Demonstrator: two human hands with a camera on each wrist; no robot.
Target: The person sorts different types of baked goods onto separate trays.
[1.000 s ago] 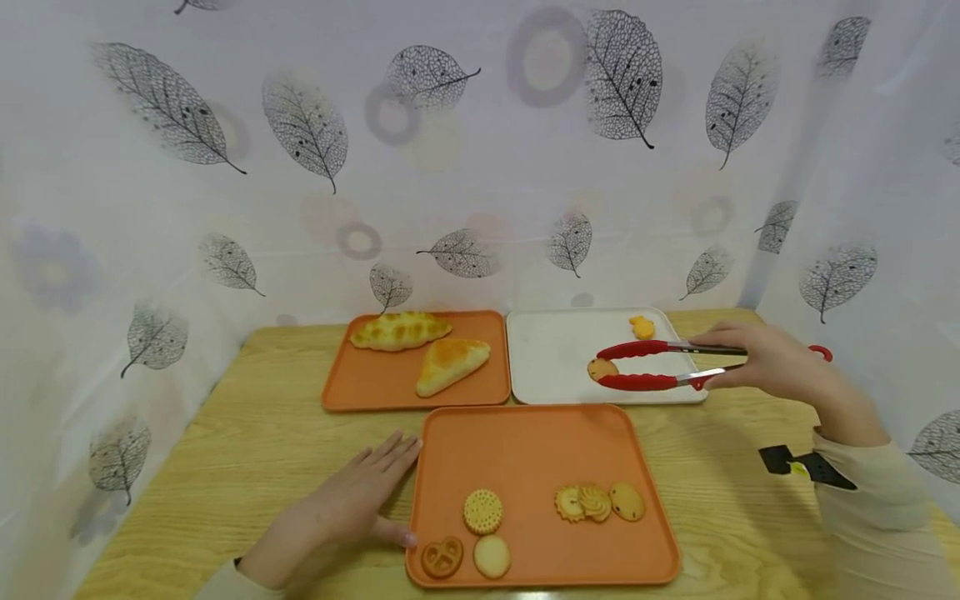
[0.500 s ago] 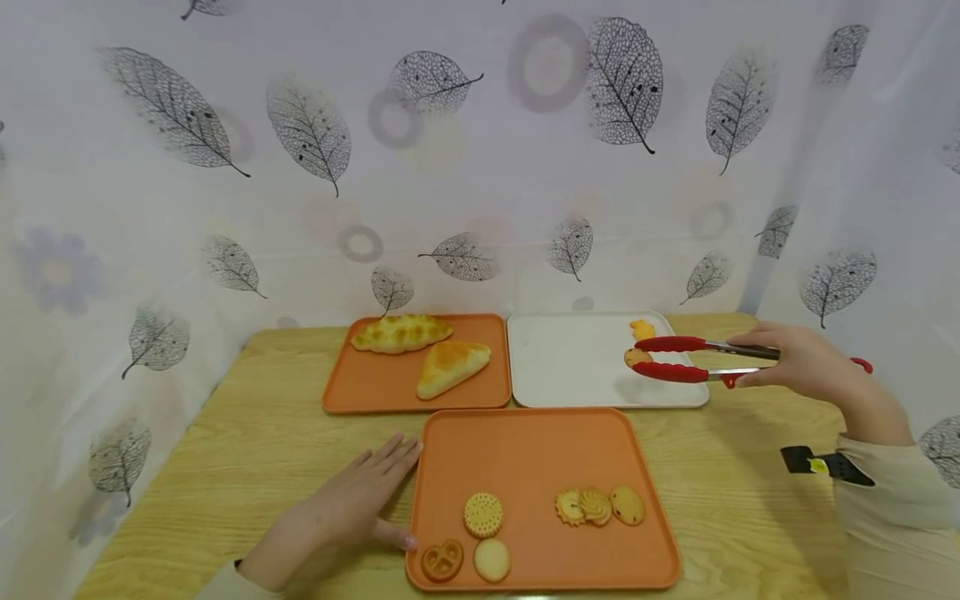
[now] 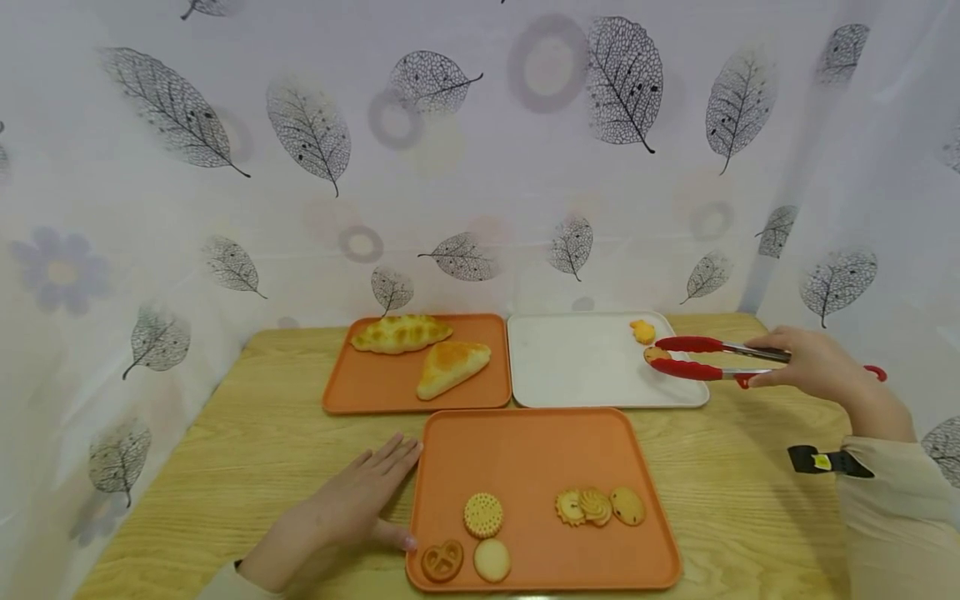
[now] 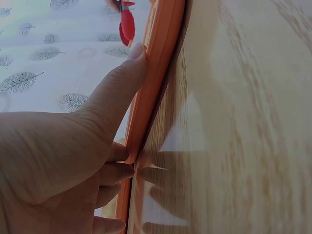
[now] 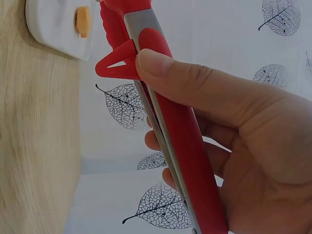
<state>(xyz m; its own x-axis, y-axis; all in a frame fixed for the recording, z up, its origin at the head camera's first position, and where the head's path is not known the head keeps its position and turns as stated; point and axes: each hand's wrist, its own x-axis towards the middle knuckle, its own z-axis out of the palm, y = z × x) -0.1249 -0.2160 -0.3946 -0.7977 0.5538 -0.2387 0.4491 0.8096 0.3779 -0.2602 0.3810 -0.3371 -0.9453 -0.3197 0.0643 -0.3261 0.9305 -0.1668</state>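
My right hand (image 3: pixel 813 367) grips a pair of red-tipped metal tongs (image 3: pixel 693 369) over the right part of the white tray (image 3: pixel 570 358). Between the tongs' tips is a small round cookie (image 3: pixel 656 354), partly hidden by them. Just behind it, a small orange-yellow piece (image 3: pixel 642 332) lies on the white tray. In the right wrist view, thumb and fingers wrap the tongs' red handle (image 5: pixel 187 146). My left hand (image 3: pixel 352 500) lies with straight fingers against the left rim of the front orange tray (image 3: pixel 532 450); the left wrist view shows its thumb (image 4: pixel 114 85) touching the rim.
On the front tray lie a pretzel (image 3: pixel 442 561), a dotted round biscuit (image 3: pixel 483 514), a plain round one (image 3: pixel 492 559) and a row of cookies (image 3: pixel 595 506) at right. The back-left orange tray (image 3: pixel 360 387) bears a braided bread (image 3: pixel 401 333) and a triangular pastry (image 3: pixel 453 368).
My right hand has carried the tongs and the cookie rightward over the white tray, toward the small orange-yellow piece. The left hand has stayed in place.
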